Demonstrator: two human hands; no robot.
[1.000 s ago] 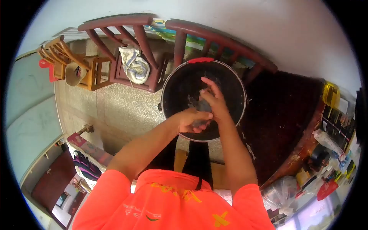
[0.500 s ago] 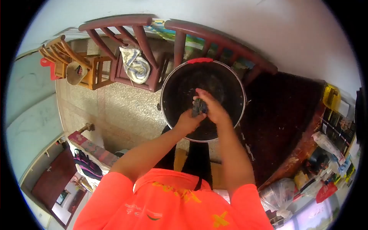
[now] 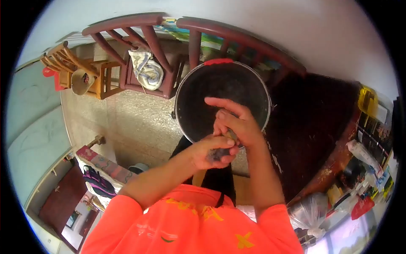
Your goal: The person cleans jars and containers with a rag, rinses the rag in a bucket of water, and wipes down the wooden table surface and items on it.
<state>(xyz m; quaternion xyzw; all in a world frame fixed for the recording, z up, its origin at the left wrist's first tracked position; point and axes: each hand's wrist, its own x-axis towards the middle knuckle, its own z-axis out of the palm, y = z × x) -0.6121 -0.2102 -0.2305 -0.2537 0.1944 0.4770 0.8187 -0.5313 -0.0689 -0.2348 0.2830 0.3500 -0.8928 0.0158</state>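
A dark grey, crumpled wad (image 3: 220, 153), whose kind I cannot make out, lies in my left hand (image 3: 207, 154) with the fingers curled round it. My right hand (image 3: 242, 129) meets the left one, its index finger stretched out and its other fingers closed. Between the two hands shows a small brownish-yellow piece (image 3: 231, 135); I cannot tell whether it belongs to the wad. Both hands are over the near rim of a large round pot (image 3: 192, 82), dark inside with a pale metal rim and a red patch (image 3: 218, 61) at its far edge.
Behind the pot stands a dark red wooden chair back (image 3: 237, 31). Another red chair (image 3: 127, 78) holds a white patterned cloth (image 3: 146, 70). Wooden chairs with a basket (image 3: 82, 82) are at left. A dark table (image 3: 313, 127) and a plastic bag (image 3: 311, 211) are at right.
Both hands have come back from the pot's middle toward my body, with the grey wad. It is now mostly in my left hand, and my right index finger points outward.
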